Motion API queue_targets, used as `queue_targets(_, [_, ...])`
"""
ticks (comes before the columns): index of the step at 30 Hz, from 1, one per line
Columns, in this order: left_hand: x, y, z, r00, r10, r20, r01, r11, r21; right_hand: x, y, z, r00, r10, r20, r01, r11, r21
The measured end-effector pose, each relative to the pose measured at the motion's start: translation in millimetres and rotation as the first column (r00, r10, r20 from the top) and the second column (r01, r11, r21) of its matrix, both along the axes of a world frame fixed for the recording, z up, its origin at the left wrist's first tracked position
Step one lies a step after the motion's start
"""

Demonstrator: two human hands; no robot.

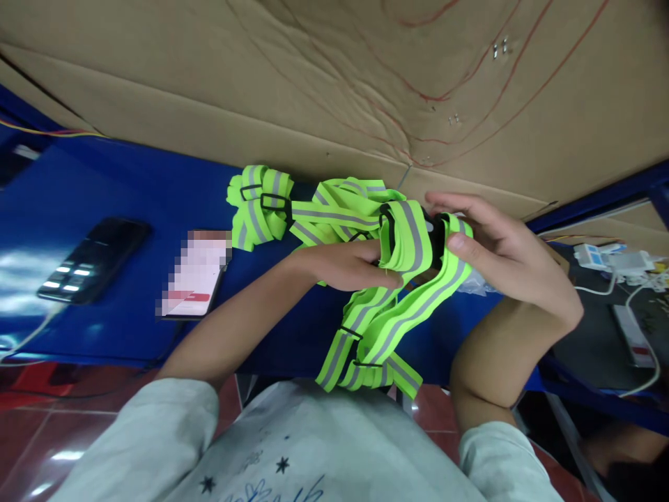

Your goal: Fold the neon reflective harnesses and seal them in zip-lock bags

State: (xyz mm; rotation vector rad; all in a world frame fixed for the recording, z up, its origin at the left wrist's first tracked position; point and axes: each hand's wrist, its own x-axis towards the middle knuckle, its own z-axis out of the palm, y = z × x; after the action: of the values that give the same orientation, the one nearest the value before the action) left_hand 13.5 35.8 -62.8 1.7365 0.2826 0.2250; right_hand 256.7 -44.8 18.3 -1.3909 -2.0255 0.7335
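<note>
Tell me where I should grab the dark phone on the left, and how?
Best is probably to come from above and pinch the dark phone by its two long edges, near the middle. It lies flat on the table, with both sides free. Stay off the end where the white cable meets it.

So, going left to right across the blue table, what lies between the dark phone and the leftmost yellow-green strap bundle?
A phone with a lit screen lies between the dark phone and the strap bundle, as the head view shows.
</note>
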Motion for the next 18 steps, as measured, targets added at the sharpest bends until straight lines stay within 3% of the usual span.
queue_targets(2, [0,-1,-0.9,0.999,-0.040,0.020,0.039,0.998,0.039,-4,-1,0.1,0.998,-0.045,-0.034,0.044,0.999,-0.015])
queue_targets(5, [2,-2,1.1,0.995,-0.056,0.077,0.052,0.997,0.057,-11,-3,1.3,0.983,-0.144,-0.110,0.152,0.986,0.063])
queue_targets(8, [0,0,8.3,0.998,0.002,0.070,-0.006,0.999,0.054,-13,-6,4.1,0.959,-0.243,-0.149,0.270,0.941,0.204])
queue_targets(11, [-4,5,17.8,0.996,0.080,0.030,-0.081,0.996,0.026,-12,-9,4.7,0.948,-0.267,-0.173,0.307,0.911,0.276])
queue_targets(15, [-7,8,26.2,0.966,0.195,0.169,-0.196,0.980,-0.007,-13,-7,1.4,0.950,-0.237,-0.201,0.293,0.898,0.329])
queue_targets(18, [-1,5,24.5,0.956,0.243,0.167,-0.224,0.967,-0.125,-18,-1,-3.8,0.931,-0.279,-0.236,0.343,0.891,0.299])
